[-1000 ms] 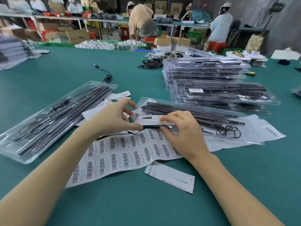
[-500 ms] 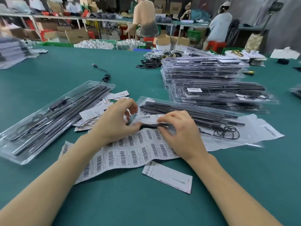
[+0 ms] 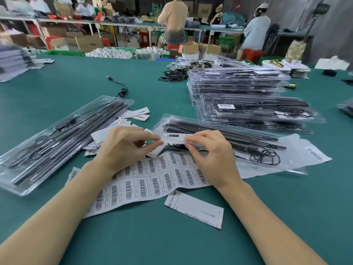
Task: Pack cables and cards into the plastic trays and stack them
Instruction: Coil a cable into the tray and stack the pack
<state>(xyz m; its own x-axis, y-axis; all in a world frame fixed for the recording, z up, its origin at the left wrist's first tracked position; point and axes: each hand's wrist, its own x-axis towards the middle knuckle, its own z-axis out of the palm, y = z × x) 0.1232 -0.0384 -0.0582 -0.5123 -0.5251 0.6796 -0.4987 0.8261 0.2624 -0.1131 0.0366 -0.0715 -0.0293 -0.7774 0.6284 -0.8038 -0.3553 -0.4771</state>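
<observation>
Head view. Left hand [image 3: 122, 148] at frame centre, thumb and forefinger pinching left end of narrow white strip [image 3: 174, 138]. Right hand [image 3: 212, 155] pinching strip's right end, other fingers curled. Strip held just above near end of plastic tray [image 3: 219, 138] right of centre, holding black rods and coiled cable [image 3: 264, 155]. Barcode label sheet [image 3: 152, 178] under hands. Second tray [image 3: 57, 138] at left. Tray stack [image 3: 248, 100] upper right. Card [image 3: 194, 209] lower centre on green table [image 3: 172, 241].
</observation>
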